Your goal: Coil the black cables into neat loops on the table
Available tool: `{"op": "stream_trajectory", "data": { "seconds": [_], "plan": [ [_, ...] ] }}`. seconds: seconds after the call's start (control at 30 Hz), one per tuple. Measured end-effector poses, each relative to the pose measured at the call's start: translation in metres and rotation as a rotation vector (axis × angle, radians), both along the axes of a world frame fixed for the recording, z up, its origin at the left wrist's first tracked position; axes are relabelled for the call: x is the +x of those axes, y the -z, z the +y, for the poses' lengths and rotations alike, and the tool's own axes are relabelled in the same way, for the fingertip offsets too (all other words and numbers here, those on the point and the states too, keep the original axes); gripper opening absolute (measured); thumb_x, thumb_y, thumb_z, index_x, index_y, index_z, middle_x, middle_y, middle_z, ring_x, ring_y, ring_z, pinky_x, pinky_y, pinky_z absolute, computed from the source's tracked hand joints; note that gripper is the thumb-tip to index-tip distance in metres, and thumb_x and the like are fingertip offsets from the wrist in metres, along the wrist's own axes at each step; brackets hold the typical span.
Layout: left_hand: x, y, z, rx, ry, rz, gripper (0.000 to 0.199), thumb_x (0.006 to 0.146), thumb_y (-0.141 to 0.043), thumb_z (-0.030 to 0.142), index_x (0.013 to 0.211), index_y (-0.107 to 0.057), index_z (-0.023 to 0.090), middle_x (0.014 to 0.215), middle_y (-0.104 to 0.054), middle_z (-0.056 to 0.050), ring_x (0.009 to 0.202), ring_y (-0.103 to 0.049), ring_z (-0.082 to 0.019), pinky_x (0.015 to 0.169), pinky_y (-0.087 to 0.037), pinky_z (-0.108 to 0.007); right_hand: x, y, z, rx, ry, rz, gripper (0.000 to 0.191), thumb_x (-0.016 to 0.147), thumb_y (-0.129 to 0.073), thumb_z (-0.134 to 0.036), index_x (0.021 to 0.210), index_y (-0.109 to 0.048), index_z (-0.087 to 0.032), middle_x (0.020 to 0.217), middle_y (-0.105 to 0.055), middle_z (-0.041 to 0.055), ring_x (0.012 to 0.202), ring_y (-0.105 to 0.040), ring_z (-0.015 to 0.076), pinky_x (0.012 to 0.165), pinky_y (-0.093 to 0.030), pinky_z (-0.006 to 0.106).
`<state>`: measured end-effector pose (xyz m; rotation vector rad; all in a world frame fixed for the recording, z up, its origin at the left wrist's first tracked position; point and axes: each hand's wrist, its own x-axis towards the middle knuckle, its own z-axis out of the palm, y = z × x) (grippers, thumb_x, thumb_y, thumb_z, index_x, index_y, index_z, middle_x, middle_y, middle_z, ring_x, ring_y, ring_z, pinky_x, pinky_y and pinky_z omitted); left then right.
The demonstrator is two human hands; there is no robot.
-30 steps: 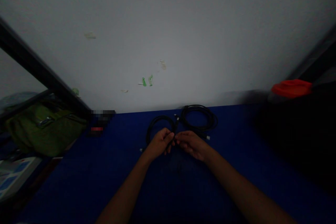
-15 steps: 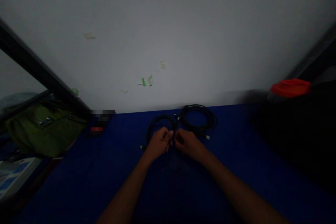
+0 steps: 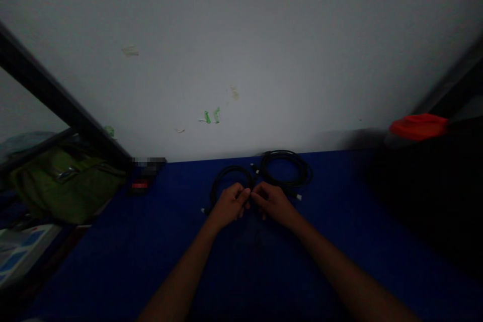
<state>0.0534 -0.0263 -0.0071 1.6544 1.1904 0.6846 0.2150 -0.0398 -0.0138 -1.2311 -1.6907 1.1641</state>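
A coiled black cable [image 3: 231,167] lies on the blue tabletop, a pale-tipped connector showing at its lower left. Closed round the lower right part of this coil is my left hand [image 3: 231,205], thumb pressed on top. My right hand [image 3: 274,206] touches the same spot from the right, thumb and forefinger pinched together by the left thumb. Whatever sits between those right fingertips is too dark and small to make out. Just behind the right hand rests a second black coiled cable [image 3: 307,173], with light-tipped connectors near both coils.
A pale wall [image 3: 302,60] with tape scraps rises behind the blue tabletop [image 3: 158,241]. To the left are a partly blurred dark object [image 3: 151,168], a green bag [image 3: 64,186] and a white-blue box [image 3: 26,251]. An orange item [image 3: 418,127] tops a large black shape at right.
My right thumb and forefinger have drawn together against the left fingertips, and the other right fingers have shifted slightly. My left hand has kept its hold on the cable.
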Motion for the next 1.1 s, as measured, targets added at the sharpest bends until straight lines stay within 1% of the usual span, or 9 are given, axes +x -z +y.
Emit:
{"op": "stream_trajectory", "data": {
  "seconds": [0.2,0.33,0.43,0.6,0.7,0.87,0.97,1.03,1.1],
  "plan": [
    [0.002,-0.004,-0.001,-0.017,-0.005,0.01,0.041,0.08,-0.04,0.058,0.073,-0.045,0.018,0.055,-0.055,0.003,0.034,-0.044,-0.007,0.032,-0.032,-0.017,-0.003,0.003,0.002,-0.237,-0.078,0.371,0.029,0.074,-0.059,-0.043,0.071,-0.05,-0.016,0.051,-0.052,-0.0056,0.036,-0.046,0.0064,0.033,-0.042,0.018],
    [0.003,-0.007,-0.003,0.006,-0.037,-0.012,0.045,0.081,-0.034,0.06,0.081,-0.048,0.017,0.058,-0.056,0.002,0.034,-0.045,-0.008,0.031,-0.031,-0.018,-0.001,-0.003,0.001,-0.318,-0.084,0.595,0.028,0.07,-0.065,-0.04,0.068,-0.052,-0.015,0.048,-0.05,-0.0068,0.033,-0.043,0.0051,0.029,-0.039,0.016],
    [0.003,-0.01,-0.004,0.053,-0.061,-0.041,0.047,0.084,-0.028,0.059,0.08,-0.049,0.017,0.054,-0.054,0.003,0.035,-0.044,-0.008,0.035,-0.032,-0.019,0.004,-0.009,0.001,-0.342,-0.098,0.658,0.027,0.068,-0.068,-0.037,0.07,-0.053,-0.015,0.053,-0.053,-0.006,0.034,-0.044,0.0049,0.029,-0.04,0.016],
    [0.001,-0.014,-0.005,0.151,-0.062,-0.012,0.045,0.085,-0.032,0.055,0.069,-0.05,0.016,0.053,-0.051,0.004,0.04,-0.042,-0.008,0.044,-0.033,-0.021,0.008,-0.014,-0.003,-0.37,-0.164,0.679,0.024,0.069,-0.07,-0.033,0.073,-0.055,-0.015,0.058,-0.056,-0.0044,0.036,-0.048,0.0053,0.03,-0.042,0.016],
    [0.002,-0.017,-0.006,0.184,-0.026,0.034,0.044,0.086,-0.032,0.052,0.068,-0.049,0.016,0.053,-0.05,0.003,0.045,-0.045,-0.009,0.047,-0.033,-0.021,0.007,-0.014,-0.003,-0.383,-0.181,0.765,0.023,0.07,-0.07,-0.033,0.073,-0.055,-0.015,0.058,-0.056,-0.0039,0.038,-0.048,0.0051,0.031,-0.041,0.015],
    [0.001,-0.019,-0.009,0.287,0.153,0.157,0.033,0.087,-0.037,0.042,0.071,-0.05,0.016,0.063,-0.054,0.0,0.057,-0.05,-0.012,0.055,-0.034,-0.023,0.011,-0.018,0.0,-0.347,-0.127,0.968,0.022,0.072,-0.069,-0.031,0.07,-0.052,-0.016,0.058,-0.051,-0.0045,0.04,-0.045,0.0041,0.033,-0.039,0.013],
    [0.001,-0.017,-0.01,0.344,0.143,0.34,0.025,0.079,-0.051,0.04,0.087,-0.053,0.016,0.072,-0.058,-0.003,0.064,-0.054,-0.016,0.055,-0.034,-0.024,0.017,-0.022,0.0,-0.292,-0.138,0.927,0.021,0.072,-0.068,-0.031,0.07,-0.052,-0.017,0.059,-0.052,-0.0037,0.041,-0.046,0.0053,0.033,-0.039,0.015],
    [0.001,-0.016,-0.01,0.344,0.111,0.442,0.024,0.078,-0.052,0.036,0.092,-0.053,0.017,0.074,-0.06,-0.004,0.065,-0.056,-0.018,0.054,-0.033,-0.024,0.021,-0.024,-0.001,-0.269,-0.187,0.8,0.021,0.071,-0.068,-0.031,0.07,-0.053,-0.016,0.057,-0.053,-0.0033,0.04,-0.046,0.0056,0.032,-0.037,0.015],
    [0.002,-0.015,-0.008,0.345,0.054,0.516,0.018,0.081,-0.048,0.034,0.089,-0.053,0.018,0.071,-0.06,-0.004,0.062,-0.056,-0.017,0.052,-0.031,-0.024,0.023,-0.026,-0.003,-0.265,-0.278,0.615,0.021,0.069,-0.068,-0.031,0.07,-0.055,-0.015,0.055,-0.055,-0.0031,0.038,-0.045,0.0047,0.031,-0.033,0.013]
  ]
}}
